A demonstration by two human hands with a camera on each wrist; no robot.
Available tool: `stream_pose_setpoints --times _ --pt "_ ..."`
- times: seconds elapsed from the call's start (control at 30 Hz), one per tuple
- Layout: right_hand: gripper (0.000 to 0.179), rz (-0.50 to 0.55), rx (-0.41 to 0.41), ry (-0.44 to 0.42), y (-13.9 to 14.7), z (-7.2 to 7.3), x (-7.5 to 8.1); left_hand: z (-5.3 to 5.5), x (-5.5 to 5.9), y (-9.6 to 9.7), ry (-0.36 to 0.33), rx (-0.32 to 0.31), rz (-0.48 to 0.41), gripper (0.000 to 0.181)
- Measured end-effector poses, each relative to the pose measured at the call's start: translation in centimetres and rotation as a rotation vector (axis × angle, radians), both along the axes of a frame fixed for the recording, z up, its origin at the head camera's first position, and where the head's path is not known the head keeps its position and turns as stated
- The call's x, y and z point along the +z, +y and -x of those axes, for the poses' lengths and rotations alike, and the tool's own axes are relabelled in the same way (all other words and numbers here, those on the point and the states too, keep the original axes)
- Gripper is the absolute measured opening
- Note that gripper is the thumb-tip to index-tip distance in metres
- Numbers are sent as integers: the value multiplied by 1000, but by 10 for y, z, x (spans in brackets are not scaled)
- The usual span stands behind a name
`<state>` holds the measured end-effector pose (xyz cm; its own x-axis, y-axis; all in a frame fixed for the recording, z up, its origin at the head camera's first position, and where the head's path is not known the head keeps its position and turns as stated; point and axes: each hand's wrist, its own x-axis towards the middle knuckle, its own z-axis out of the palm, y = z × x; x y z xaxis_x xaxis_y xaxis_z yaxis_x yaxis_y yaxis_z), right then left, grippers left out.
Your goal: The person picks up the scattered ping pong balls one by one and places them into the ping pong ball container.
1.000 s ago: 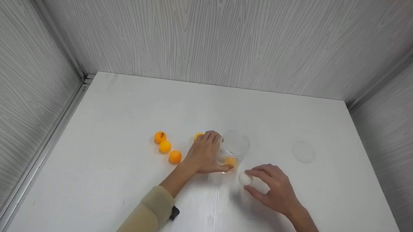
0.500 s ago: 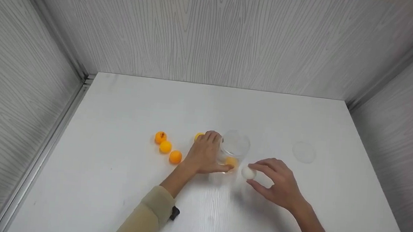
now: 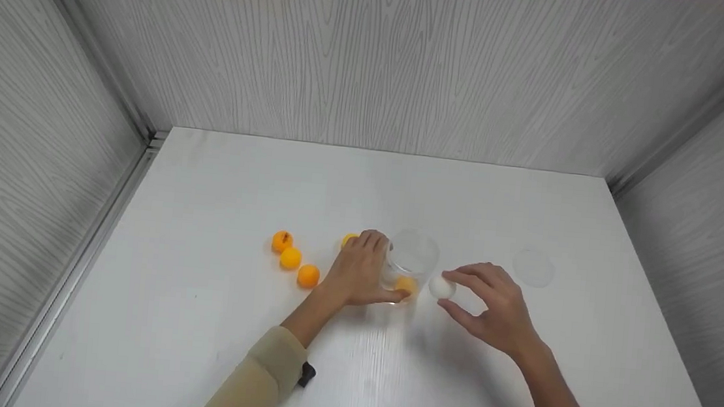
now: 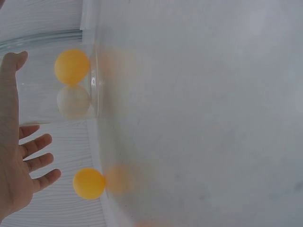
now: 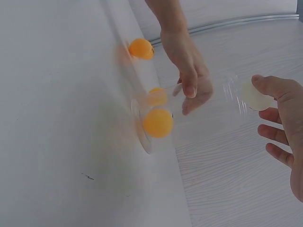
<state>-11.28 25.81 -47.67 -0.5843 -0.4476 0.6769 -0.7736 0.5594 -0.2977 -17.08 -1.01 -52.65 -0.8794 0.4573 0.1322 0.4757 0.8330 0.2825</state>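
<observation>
A clear cylindrical jar (image 3: 420, 269) stands upright on the table, its open mouth facing up. My left hand (image 3: 359, 272) holds it from the left side, thumb on the near wall and fingers reaching behind. Through the wall an orange ping-pong ball (image 4: 72, 66) and a white ping-pong ball (image 4: 74, 101) show at the bottom, side by side. My right hand (image 3: 500, 311) pinches another white ping-pong ball (image 3: 442, 287) between thumb and fingers. In the right wrist view this ball is raised to the height of the jar's upper end, close beside it.
Several orange ping-pong balls (image 3: 290, 258) lie left of my left hand. Another yellow-orange ball (image 3: 350, 238) sits partly hidden behind that hand. A clear round lid (image 3: 533, 268) lies flat on the white table (image 3: 192, 346), to the right. Grey wood-grain walls (image 3: 374, 60) enclose the back and sides.
My right hand has lifted the white ping-pong ball, moving it up and slightly right in the head view. My left hand and the jar have stayed in place.
</observation>
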Motion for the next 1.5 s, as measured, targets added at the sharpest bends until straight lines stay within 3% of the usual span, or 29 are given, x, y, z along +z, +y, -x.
stream_pose_setpoints --times 0.5,1.5 --pt "39 -53 24 52 -3 16 19 -1 0 -1 -14 -7 -1 93" --pt "45 -174 36 81 -13 39 41 0 -1 -1 18 -9 -9 90"
